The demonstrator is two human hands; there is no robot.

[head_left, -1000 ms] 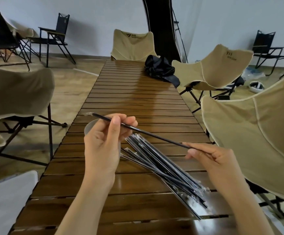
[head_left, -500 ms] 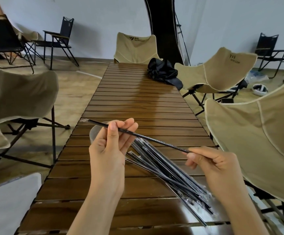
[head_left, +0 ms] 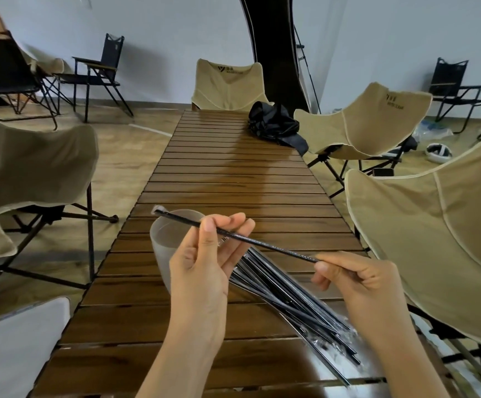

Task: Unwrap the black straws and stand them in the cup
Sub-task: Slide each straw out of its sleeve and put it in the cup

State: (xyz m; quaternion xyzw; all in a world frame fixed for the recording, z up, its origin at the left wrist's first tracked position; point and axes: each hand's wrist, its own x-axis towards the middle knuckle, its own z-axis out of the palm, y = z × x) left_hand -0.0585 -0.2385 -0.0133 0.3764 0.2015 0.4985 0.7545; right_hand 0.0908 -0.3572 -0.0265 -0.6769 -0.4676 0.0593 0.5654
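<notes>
one black straw (head_left: pixel 262 243) is held nearly level above the table (head_left: pixel 233 173), stretched between both hands, which looks like the set-up for stripping its clear wrapper. the left hand (head_left: pixel 201 271) pinches it toward the far end, thumb on top and straighter fingers behind. the right hand (head_left: pixel 368 280) nips the near end between thumb and curled fingers. gripped at two places, the thin straw should not bend while the film is pulled along it, i judge. a pale tuft of wrapper (head_left: pixel 158 210) sticks out past the far tip, so the sleeve seems not yet off; how far it is loosened along the shaft i cannot tell

the translucent cup (head_left: pixel 163 245) stands upright on the table just behind the left hand, partly hidden by it, and no straw shows inside it. that spot keeps the trip short: once bare, the straw would only need tipping upright and lowering in. the pile of wrapped straws (head_left: pixel 296 308) lies flat beneath the hands, slanting toward the near right edge, within easy reach for the next pick. a crumpled black bag (head_left: pixel 273 124) sits far up the table, well apart from the work
</notes>
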